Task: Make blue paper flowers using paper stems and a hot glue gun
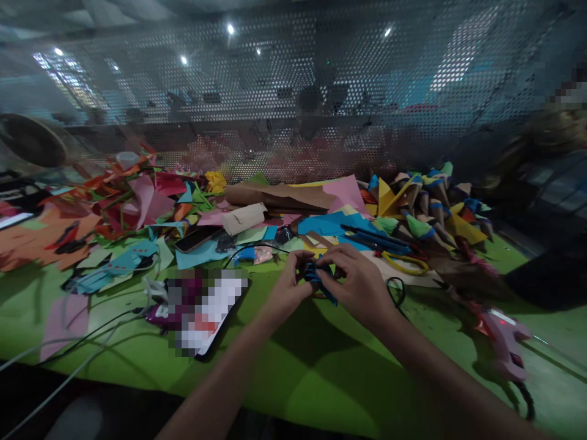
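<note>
Above the green tabletop, my left hand (297, 273) and my right hand (351, 275) come together around a small blue paper piece (313, 271). The fingertips of both hands pinch it, and a strip of it hangs below my right fingers. Something dark lies between the hands, too dim to make out. Just beyond my hands are blue paper sheets (332, 223), dark pens (376, 238) and yellow-handled scissors (406, 263). Left of my left hand rests a phone (229, 300), partly blurred out.
A pink glue gun (504, 345) lies at the right with its cord. Paper scraps (147, 198) heap up at the left; decorated paper cones (428, 205) pile at the back right. Cables (98, 330) cross the left side. A perforated screen (284, 79) stands behind the table.
</note>
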Demonstrator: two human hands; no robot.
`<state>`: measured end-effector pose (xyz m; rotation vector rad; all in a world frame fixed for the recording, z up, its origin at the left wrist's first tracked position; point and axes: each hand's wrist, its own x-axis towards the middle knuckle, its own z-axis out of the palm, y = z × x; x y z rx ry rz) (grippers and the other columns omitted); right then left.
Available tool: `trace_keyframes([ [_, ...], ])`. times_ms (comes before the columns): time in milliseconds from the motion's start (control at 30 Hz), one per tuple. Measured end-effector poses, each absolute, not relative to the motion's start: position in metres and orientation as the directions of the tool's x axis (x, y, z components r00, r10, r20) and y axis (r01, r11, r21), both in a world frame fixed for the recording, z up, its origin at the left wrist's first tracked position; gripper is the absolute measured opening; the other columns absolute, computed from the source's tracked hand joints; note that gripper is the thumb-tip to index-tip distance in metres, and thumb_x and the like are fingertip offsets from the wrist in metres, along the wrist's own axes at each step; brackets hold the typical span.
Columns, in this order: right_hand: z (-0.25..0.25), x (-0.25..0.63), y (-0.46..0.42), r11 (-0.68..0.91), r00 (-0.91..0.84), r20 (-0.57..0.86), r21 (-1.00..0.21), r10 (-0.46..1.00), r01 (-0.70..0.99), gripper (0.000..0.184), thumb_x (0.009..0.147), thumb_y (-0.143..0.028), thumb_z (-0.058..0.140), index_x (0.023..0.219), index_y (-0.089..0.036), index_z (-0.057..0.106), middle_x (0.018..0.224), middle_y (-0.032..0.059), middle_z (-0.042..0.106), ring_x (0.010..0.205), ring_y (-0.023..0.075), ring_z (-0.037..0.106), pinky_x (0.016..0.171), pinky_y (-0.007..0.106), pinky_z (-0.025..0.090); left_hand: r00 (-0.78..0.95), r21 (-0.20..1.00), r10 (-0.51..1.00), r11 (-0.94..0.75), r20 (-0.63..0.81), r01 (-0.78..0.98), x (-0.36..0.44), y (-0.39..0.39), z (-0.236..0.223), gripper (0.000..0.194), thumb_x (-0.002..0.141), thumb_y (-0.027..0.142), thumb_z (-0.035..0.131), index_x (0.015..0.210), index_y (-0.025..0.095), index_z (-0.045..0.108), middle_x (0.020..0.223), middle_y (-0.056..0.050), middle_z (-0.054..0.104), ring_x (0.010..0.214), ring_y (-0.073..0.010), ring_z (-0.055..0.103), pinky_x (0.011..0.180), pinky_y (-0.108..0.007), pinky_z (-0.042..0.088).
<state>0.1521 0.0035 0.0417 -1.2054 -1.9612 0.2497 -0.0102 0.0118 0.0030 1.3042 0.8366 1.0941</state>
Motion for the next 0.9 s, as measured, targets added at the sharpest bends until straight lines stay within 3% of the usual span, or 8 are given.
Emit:
trace_keyframes([
  [233,0.037,0.154,0.005,0.537,-0.244,0.569,-0.429,0.785,0.726,0.014,0.087,-0.014,0.057,0.090,-0.021,0.069,0.098,0.0069,0.070,0.090,0.0208,0.067,0.075,0.029,0.049,0.352,0.986,0.925,-0.108,0.146,-0.123,-0.012,0.014,0.001,0.064,0.055,0.002,0.053,0.115,0.023,0.044,0.124,-0.006,0.051,0.121,-0.0231,0.050,0.100,-0.036,0.045],
  [433,0.036,0.157,0.006,0.567,-0.346,0.554,-0.295,0.757,0.769,0.017,0.091,-0.016,0.055,0.096,-0.022,0.070,0.102,0.0058,0.070,0.088,0.0195,0.068,0.068,0.027,0.045,0.360,0.977,0.909,-0.205,0.212,-0.057,-0.013,0.018,-0.010,0.067,0.059,0.000,0.054,0.120,0.023,0.040,0.122,-0.006,0.053,0.109,-0.0199,0.055,0.091,-0.033,0.049],
  [633,0.038,0.159,0.007,0.565,-0.397,0.515,-0.220,0.760,0.795,0.016,0.093,-0.017,0.055,0.094,-0.022,0.070,0.100,0.0056,0.070,0.085,0.0189,0.067,0.067,0.028,0.042,0.350,0.935,0.887,-0.347,0.302,0.072,-0.014,0.021,-0.013,0.055,0.063,0.000,0.053,0.113,0.020,0.048,0.106,-0.005,0.058,0.092,-0.0170,0.055,0.083,-0.030,0.048],
  [900,0.044,0.156,0.006,0.483,-0.446,0.426,0.022,0.788,0.875,0.016,0.092,-0.016,0.054,0.090,-0.018,0.070,0.095,0.0065,0.069,0.072,0.0189,0.061,0.060,0.032,0.033,0.318,0.937,0.903,-0.335,0.290,0.099,-0.014,0.022,-0.010,0.049,0.061,0.002,0.053,0.107,0.018,0.053,0.106,-0.007,0.059,0.100,-0.0219,0.056,0.087,-0.034,0.048],
])
